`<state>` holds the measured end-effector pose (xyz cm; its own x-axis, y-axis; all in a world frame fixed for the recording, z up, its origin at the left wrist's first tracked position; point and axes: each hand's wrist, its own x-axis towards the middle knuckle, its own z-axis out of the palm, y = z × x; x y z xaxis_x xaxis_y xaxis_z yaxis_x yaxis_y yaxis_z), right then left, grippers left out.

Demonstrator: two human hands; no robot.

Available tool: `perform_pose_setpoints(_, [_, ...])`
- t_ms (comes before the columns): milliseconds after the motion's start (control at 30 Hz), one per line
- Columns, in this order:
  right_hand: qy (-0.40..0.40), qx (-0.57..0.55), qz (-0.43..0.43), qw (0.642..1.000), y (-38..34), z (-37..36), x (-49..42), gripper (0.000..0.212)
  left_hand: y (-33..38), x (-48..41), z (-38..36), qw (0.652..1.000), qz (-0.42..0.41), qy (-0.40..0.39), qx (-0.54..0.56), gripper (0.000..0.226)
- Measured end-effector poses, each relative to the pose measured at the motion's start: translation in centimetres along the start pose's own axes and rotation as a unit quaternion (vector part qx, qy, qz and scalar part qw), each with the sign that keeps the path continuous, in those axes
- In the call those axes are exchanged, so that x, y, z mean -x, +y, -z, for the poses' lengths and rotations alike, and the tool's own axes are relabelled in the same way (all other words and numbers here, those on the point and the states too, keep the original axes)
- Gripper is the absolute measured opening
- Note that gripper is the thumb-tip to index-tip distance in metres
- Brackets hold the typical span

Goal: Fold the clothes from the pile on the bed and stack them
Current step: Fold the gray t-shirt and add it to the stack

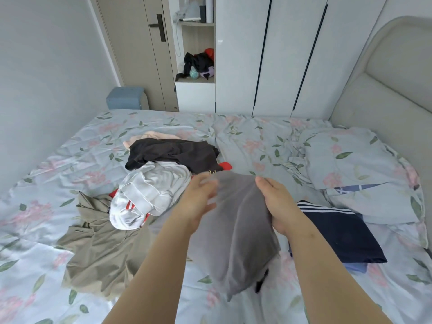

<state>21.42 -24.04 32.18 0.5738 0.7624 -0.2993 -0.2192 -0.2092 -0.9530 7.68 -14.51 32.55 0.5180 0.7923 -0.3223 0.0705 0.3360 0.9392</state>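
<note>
Looking down over a bed [245,141], its covering pale blue with pink flowers and green leaves.

Held up in the centre, clear of the bed: a grey garment [236,230], hanging in soft folds, with a dark scrap showing at its lower tip. Gripped along its right edge by the right hand [278,204], fingers curled tight into the fabric. Met at its upper left corner by the left hand [201,202] (smeared by motion blur, so impossible to tell whether pinching the fabric or merely touching it).

To the left, heaped on the bed: a black garment [173,155] farthest back, draped over some peach-coloured cloth [149,136]; a crumpled white garment [149,192] with red stripes just in front of it; a khaki garment [102,237] spread out nearest the camera, partly under the white one. Bits of red cloth [225,166] peeking out from beneath the black piece.

To the right, just beside the right wrist: a folded navy garment [339,235] with white stripes along one edge, resting on lighter blue cloth [355,268]. Beyond it, a matching floral pillow [350,160] near a padded cream headboard [385,78].

Along the far side: white wardrobe doors [280,54] with long dark handles, an open shelf niche [198,64] holding a dark tangle of things, a beige door [140,43], a small blue stool [126,98] by the wall.
</note>
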Motion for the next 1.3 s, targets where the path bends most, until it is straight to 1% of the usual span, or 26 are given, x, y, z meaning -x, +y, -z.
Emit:
perform_pose_setpoints(67, [0.054, -0.135, -0.025, 0.989, -0.7, 0.0, -0.6, 0.028, -0.3, 0.9, -1.2, 0.998, -0.01, -0.062, -0.032, 0.021])
perform_pose_setpoints(167, [0.109, -0.292, -0.037, 0.95, -2.0, 0.6, -1.0, 0.026, -1.1, 1.5, -2.3, 0.989, -0.067, -0.133, -0.016, 0.033])
perform_pose_setpoints(200, [0.112, -0.337, -0.029, 0.934, -2.5, 0.7, -0.8, 0.023, -1.6, 1.5, -2.4, 0.983, -0.091, -0.157, -0.023, 0.042])
perform_pose_setpoints(267, [0.107, -0.42, -0.009, 0.901, -3.3, 0.6, -0.5, 0.019, -2.3, 1.2, -2.4, 0.97, -0.121, -0.199, -0.073, 0.066])
perform_pose_setpoints(300, [0.105, -0.452, -0.001, 0.886, -3.5, 0.5, -0.3, 0.02, -2.6, 1.0, -2.3, 0.964, -0.13, -0.205, -0.108, 0.072])
perform_pose_setpoints(333, [0.104, -0.474, 0.004, 0.875, -3.6, 0.5, -0.2, 0.021, -2.8, 0.8, -2.3, 0.961, -0.14, -0.198, -0.133, 0.073])
perform_pose_setpoints(400, [0.102, -0.496, 0.005, 0.862, -3.7, 0.5, -0.1, 0.023, -3.4, 0.2, -2.3, 0.959, -0.165, -0.152, -0.175, 0.058])
perform_pose_setpoints(467, [0.099, -0.506, -0.001, 0.857, -3.6, 0.6, -0.1, 0.023, -3.6, -0.5, -2.4, 0.948, -0.193, -0.112, -0.225, 0.036])
perform_pose_setpoints(533, [0.1, -0.513, -0.005, 0.852, -3.7, 0.6, 0.0, 0.022, -3.5, -1.0, -2.3, 0.944, -0.189, -0.096, -0.254, 0.012])
perform_pose_setpoints(600, [0.105, -0.509, -0.007, 0.855, -3.7, 1.0, -0.2, 0.02, -2.7, -1.3, -2.0, 0.96, -0.159, -0.088, -0.211, 0.023])
perform_pose_setpoints(633, [0.106, -0.491, -0.005, 0.865, -3.6, 1.2, -0.3, 0.018, -2.1, -1.4, -1.8, 0.97, -0.139, -0.088, -0.179, 0.024])
perform_pose_setpoints(667, [0.108, -0.455, -0.003, 0.884, -3.4, 1.3, -0.5, 0.017, -1.4, -1.6, -1.5, 0.975, -0.125, -0.089, -0.16, 0.02])
perform_pose_setpoints(733, [0.101, -0.331, 0.019, 0.938, -3.0, 1.1, -0.6, 0.017, 0.2, -1.9, -1.3, 0.977, -0.119, -0.104, -0.147, 0.02])
perform_pose_setpoints(800, [0.07, -0.19, 0.046, 0.978, -2.7, 0.8, -0.4, 0.043, 1.5, -2.3, -1.2, 0.974, -0.129, -0.125, -0.14, 0.02])
perform_pose_setpoints(833, [0.042, -0.138, 0.057, 0.988, -2.5, 0.6, -0.3, 0.054, 2.1, -2.4, -1.2, 0.973, -0.126, -0.132, -0.139, 0.019])
perform_pose_setpoints(867, [0.004, -0.102, 0.068, 0.992, -2.4, 0.4, -0.1, 0.059, 2.7, -2.5, -1.2, 0.973, -0.12, -0.141, -0.141, 0.019])
perform_pose_setpoints(933, [-0.071, -0.014, 0.102, 0.992, -2.2, 0.1, 0.0, 0.059, 3.6, -2.7, -1.1, 0.967, -0.111, -0.156, -0.169, 0.019])
perform_pose_setpoints(967, [-0.092, 0.047, 0.129, 0.986, -2.1, 0.0, -0.1, 0.055, 4.0, -2.8, -1.1, 0.963, -0.112, -0.161, -0.186, 0.019])
perform_pose_setpoints(1000, [-0.094, 0.112, 0.155, 0.977, -2.1, -0.1, -0.3, 0.045, 4.4, -2.9, -1.1, 0.958, -0.117, -0.165, -0.202, 0.018])
perform_pose_setpoints(1067, [-0.046, 0.22, 0.195, 0.955, -2.3, -0.3, -0.9, 0.021, 4.8, -3.0, -1.1, 0.95, -0.132, -0.17, -0.225, 0.01])
perform_pose_setpoints(1100, [-0.011, 0.257, 0.199, 0.946, -2.4, -0.2, -1.3, 0.017, 5.0, -3.2, -1.0, 0.944, -0.141, -0.174, -0.241, 0.005])
perform_pose_setpoints(1133, [0.017, 0.282, 0.199, 0.938, -2.6, 0.0, -1.7, 0.018, 5.1, -3.4, -0.7, 0.931, -0.153, -0.176, -0.282, 0.004])
perform_pose_setpoints(1167, [0.041, 0.301, 0.196, 0.932, -2.8, 0.3, -2.0, 0.02, 5.2, -3.7, -0.3, 0.907, -0.165, -0.175, -0.346, 0.007])
perform_pose_setpoints(1233, [0.08, 0.318, 0.199, 0.924, -3.6, 0.7, -2.3, 0.025, 4.9, -4.5, 0.7, 0.849, -0.177, -0.158, -0.472, 0.017])
perform_pose_setpoints(1267, [0.105, 0.312, 0.197, 0.923, -3.9, 0.9, -2.3, 0.025, 4.6, -4.9, 1.2, 0.835, -0.173, -0.14, -0.503, 0.021])
perform_pose_setpoints(1300, [0.135, 0.306, 0.194, 0.922, -4.3, 1.0, -2.3, 0.022, 4.2, -5.3, 1.6, 0.834, -0.167, -0.117, -0.513, 0.021])
